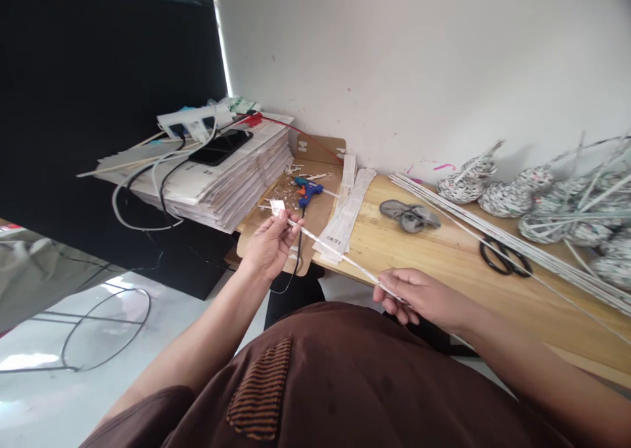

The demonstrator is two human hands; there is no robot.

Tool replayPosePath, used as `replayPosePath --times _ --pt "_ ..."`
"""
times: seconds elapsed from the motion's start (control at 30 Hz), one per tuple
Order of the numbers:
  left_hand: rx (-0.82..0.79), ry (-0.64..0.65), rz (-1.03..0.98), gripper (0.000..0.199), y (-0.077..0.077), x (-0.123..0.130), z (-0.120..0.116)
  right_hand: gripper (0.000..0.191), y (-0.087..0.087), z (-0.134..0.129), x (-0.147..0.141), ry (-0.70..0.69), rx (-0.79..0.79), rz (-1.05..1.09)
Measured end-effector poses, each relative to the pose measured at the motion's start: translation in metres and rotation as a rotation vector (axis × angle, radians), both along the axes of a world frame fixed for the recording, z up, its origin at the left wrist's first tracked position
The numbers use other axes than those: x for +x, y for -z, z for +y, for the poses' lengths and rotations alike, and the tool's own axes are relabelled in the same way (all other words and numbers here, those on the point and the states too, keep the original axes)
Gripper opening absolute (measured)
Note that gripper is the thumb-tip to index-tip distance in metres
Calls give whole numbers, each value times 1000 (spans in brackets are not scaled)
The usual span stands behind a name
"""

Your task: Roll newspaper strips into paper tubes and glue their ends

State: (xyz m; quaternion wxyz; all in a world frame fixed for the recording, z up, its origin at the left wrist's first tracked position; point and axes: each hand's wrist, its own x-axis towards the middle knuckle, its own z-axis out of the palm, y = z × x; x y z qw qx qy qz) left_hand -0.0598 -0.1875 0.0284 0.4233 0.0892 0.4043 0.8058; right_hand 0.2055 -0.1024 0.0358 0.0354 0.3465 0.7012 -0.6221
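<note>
A thin white paper tube (pixel 340 253) stretches slantwise between my two hands, in front of the table's edge. My left hand (pixel 274 241) pinches its upper left end, where a small flat piece of paper flares out above the fingertips. Around the lower right part of the tube, the fingers of my right hand (pixel 405 293) are closed. Just beyond my left hand lies a blue glue gun (pixel 309 192) on brown cardboard (pixel 256 236). Flat printed paper strips (pixel 340 228) lie on the table behind the tube.
Stacked paper (pixel 236 192) at the left carries a phone (pixel 221 147), a power strip (pixel 194 121) and cables. On the wooden table (pixel 444 257) are a grey cloth bundle (pixel 410 215), black scissors (pixel 505 256), long white tubes (pixel 493 231) and several woven paper pieces (pixel 466 180).
</note>
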Motion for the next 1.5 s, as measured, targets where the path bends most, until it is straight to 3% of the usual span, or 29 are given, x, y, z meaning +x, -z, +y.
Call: replayPosePath --times 0.1,0.13,0.17,0.27,0.33,0.4,0.53,0.6,0.63,0.73,0.8,0.83,0.97,1.0,1.03,1.17,1.2,1.27,1.37,1.4,1.43,1.5 --pt "3 12 -2 10 0 0 0 40 -1 -4 0 39 236 71" --pt "5 19 -7 10 0 0 0 39 0 -6 0 56 251 90" --pt "5 25 -14 11 -1 0 0 39 1 -7 0 66 189 103" --pt "7 47 -41 14 -2 1 -1 42 4 -9 2 30 -264 93" --pt "10 61 -53 16 -2 2 -1 42 5 -12 0 -7 -391 57" --pt "8 67 -59 17 0 3 0 42 2 -15 -5 -42 -239 20" --pt "6 71 -69 14 4 7 1 31 -7 -21 -20 -45 447 53" --pt "9 71 -75 11 5 8 1 29 -7 -21 -26 -33 573 94" --pt "7 76 -79 11 5 8 0 31 -5 -20 -28 -40 497 102" --pt "-6 95 -93 11 4 8 -1 39 2 -17 -29 -69 -29 98" --pt "-9 98 -97 11 6 9 -2 42 5 -16 -31 -78 -191 88" --pt "-8 99 -95 10 7 10 -2 42 5 -17 -32 -80 -128 85" --pt "1 121 -91 11 10 12 -1 33 1 -21 -41 -46 561 130" --pt "5 127 -97 12 10 13 -1 32 1 -22 -43 -36 627 147" --pt "10 132 -103 13 10 13 -1 32 2 -21 -44 -33 587 156" --pt "21 165 -128 15 10 15 -2 40 8 -16 -45 -77 -98 133" --pt "22 169 -131 15 11 16 -2 41 8 -15 -45 -88 -174 126" --pt "17 169 -131 14 14 17 -2 40 7 -14 -46 -98 -28 122" --pt "16 170 -113 11 17 20 -1 35 3 -16 -51 -56 491 154" --pt "21 176 -106 9 17 20 -1 34 3 -16 -52 -43 564 160" --pt "27 185 -99 8 17 21 -1 35 4 -16 -53 -39 540 160" --pt "34 207 -92 7 15 21 -2 39 6 -15 -53 -47 249 157"
